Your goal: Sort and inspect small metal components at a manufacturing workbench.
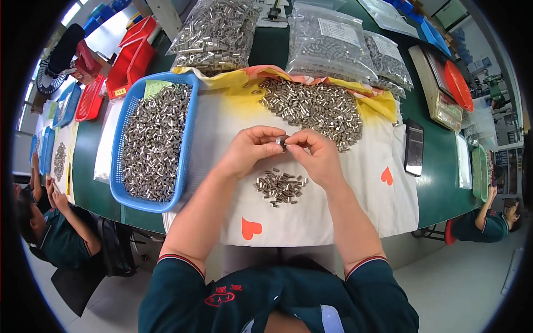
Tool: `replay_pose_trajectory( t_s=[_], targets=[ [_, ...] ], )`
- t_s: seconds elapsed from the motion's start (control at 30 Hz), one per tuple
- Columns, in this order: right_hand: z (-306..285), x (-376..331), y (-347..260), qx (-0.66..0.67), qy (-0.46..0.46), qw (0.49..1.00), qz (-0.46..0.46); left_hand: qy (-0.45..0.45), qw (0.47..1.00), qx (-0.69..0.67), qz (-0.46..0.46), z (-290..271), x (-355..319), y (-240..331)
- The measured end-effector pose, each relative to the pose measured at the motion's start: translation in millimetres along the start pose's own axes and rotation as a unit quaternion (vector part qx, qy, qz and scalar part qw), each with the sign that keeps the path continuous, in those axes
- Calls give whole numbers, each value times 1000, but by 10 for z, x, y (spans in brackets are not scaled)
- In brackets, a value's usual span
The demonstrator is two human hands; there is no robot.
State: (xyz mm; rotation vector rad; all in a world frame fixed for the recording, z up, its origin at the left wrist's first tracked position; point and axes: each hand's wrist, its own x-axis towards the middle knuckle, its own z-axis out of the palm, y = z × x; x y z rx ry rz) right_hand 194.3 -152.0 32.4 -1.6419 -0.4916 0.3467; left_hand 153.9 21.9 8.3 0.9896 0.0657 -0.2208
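Note:
Between my fingertips, over the white cloth (pixel 333 205), is a small metal cylinder (pixel 281 142). My left hand (pixel 251 151) pinches it with thumb and fingers. From the other side my right hand (pixel 317 158) closes thumb and forefinger on it; the fingertips partly cover it. Just below my hands lies a small heap of metal cylinders (pixel 281 186). A larger pile of similar cylinders (pixel 316 111) spreads beyond my right hand. To the left, a blue plastic basket (pixel 194 111) is filled with more of them, with a pale green slip at its far end.
Clear bags of metal parts (pixel 216 36) stand at the far side, near another labelled bag (pixel 332 44). A dark phone-like device (pixel 414 147) lies right of the cloth. Red trays (pixel 130 55) sit far left on the green table (pixel 91 150). Other people sit at both sides.

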Motion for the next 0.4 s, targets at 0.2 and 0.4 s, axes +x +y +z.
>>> replay_pose_trajectory(
  t_s=[0.2,0.4],
  targets=[
    [5,-15,-109,-141,17,990,-19,20,997,71,-12,55,20,7],
    [55,-63,-40,-276,51,946,-165,26,982,189,-8,64,-10,14]
  ],
)
